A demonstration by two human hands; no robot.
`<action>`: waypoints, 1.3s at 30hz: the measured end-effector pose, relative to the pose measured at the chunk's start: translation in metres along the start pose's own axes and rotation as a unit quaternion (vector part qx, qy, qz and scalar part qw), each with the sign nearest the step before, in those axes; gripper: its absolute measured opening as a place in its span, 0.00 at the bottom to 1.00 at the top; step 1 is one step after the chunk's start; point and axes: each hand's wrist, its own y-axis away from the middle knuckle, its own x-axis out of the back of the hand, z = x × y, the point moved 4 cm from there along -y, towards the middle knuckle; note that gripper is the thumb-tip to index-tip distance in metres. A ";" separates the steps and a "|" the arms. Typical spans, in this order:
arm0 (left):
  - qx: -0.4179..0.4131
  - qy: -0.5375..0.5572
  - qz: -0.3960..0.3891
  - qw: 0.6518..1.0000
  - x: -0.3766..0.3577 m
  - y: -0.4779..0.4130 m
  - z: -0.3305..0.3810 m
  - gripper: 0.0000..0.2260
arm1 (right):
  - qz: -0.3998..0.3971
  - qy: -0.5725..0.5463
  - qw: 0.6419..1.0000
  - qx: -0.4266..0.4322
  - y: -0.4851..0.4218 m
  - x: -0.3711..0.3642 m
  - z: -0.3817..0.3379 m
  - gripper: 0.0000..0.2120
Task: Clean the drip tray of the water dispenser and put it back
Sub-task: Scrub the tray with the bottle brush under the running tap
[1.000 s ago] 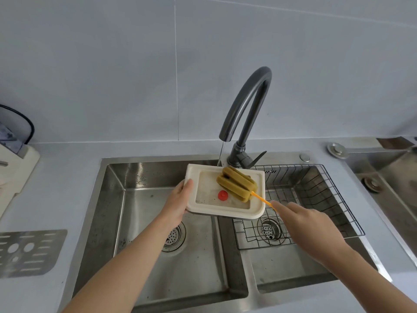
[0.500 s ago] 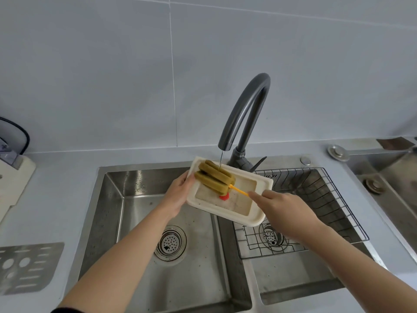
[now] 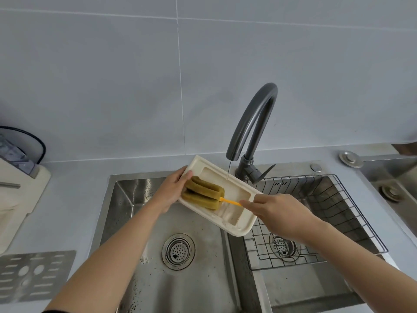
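The cream drip tray [image 3: 234, 193] is held tilted above the double sink, under the dark curved faucet [image 3: 252, 132], from which a thin stream of water falls into it. My left hand [image 3: 172, 188] grips the tray's left end. My right hand [image 3: 277, 213] holds the orange handle of a sponge brush [image 3: 204, 195]. Its olive-green looped sponge head lies inside the tray's left part, close to my left thumb.
The left basin [image 3: 180, 251] lies below the tray with its round drain. A wire rack [image 3: 316, 218] sits in the right basin. A perforated metal grate [image 3: 33, 274] lies on the counter at lower left. A cream appliance [image 3: 18, 193] stands at the left edge.
The sponge head has slid from the tray's right side to its left end. The tray has tilted more, and its red spot is hidden now.
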 end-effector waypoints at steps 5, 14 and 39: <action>-0.004 -0.050 -0.001 0.999 0.018 0.003 0.002 0.07 | 0.022 0.005 0.999 0.039 -0.008 0.003 -0.011 0.25; -0.009 -0.055 0.046 0.997 0.027 0.008 0.006 0.06 | -0.005 0.022 0.999 0.023 -0.007 0.001 -0.001 0.28; 0.010 -0.061 0.059 0.996 0.019 0.013 -0.010 0.08 | 0.006 -0.005 0.999 -0.044 -0.010 0.000 0.023 0.29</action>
